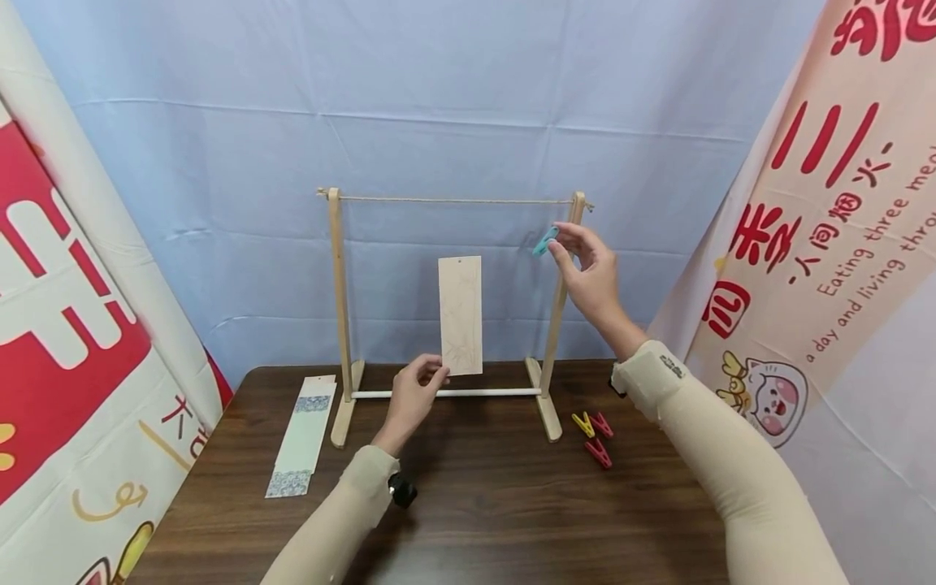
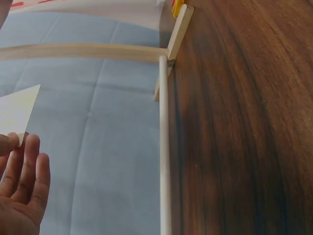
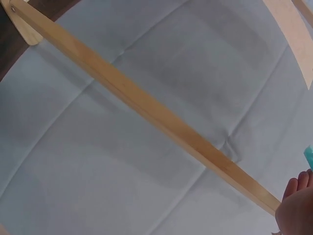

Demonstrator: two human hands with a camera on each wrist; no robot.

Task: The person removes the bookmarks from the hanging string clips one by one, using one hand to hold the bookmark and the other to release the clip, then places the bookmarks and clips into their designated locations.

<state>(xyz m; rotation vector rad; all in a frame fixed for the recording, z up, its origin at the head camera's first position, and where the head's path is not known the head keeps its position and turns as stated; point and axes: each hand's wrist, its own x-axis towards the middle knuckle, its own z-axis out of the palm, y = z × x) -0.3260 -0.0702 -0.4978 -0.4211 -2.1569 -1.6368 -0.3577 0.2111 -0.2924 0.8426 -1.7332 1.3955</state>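
My left hand [image 1: 415,394] pinches the lower left corner of a pale bookmark-like card [image 1: 461,317], which stands upright in the air with a small hole near its top edge. In the left wrist view, the thumb and fingers hold the card's corner [image 2: 19,110]. Up at the right, my right hand [image 1: 594,272] pinches a teal clothespin [image 1: 545,240] between thumb and fingertips, beside the right post of a wooden frame [image 1: 338,276]. A string [image 1: 453,200] runs between the tops of the two posts, above the card. Only a bit of the clothespin [image 3: 308,155] shows in the right wrist view.
Patterned paper strips [image 1: 301,439] lie overlapping at the table's left. A yellow clothespin [image 1: 582,423] and two red clothespins [image 1: 598,452] lie right of the frame's foot. A white rod [image 1: 483,392] joins the posts low down. Blue cloth [image 1: 453,97] hangs behind.
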